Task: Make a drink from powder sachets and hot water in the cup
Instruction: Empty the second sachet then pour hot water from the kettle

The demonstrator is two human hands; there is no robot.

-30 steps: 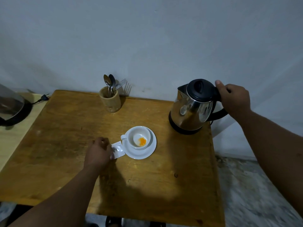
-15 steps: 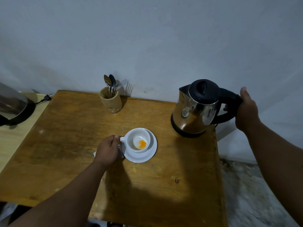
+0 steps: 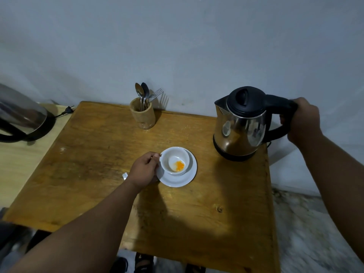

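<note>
A white cup (image 3: 183, 156) with orange powder (image 3: 179, 165) at its bottom stands on a white saucer (image 3: 186, 179) in the middle of the wooden table (image 3: 98, 154). My left hand (image 3: 144, 170) grips the cup's handle on its left side. A steel kettle (image 3: 241, 128) with a black lid sits on its base at the table's back right. My right hand (image 3: 302, 121) is closed around the kettle's black handle. A white sachet corner (image 3: 124, 175) pokes out from behind my left wrist.
A wooden holder (image 3: 142, 116) with spoons and a fork stands at the back near the wall. A second kettle (image 3: 21, 117) and a plug (image 3: 68, 109) lie on a lower surface to the left. The table's right edge drops to a stone floor (image 3: 307, 233).
My left hand left the sachet and took hold of the cup's handle. My right hand slid from the kettle's lid area down onto its handle and closed around it.
</note>
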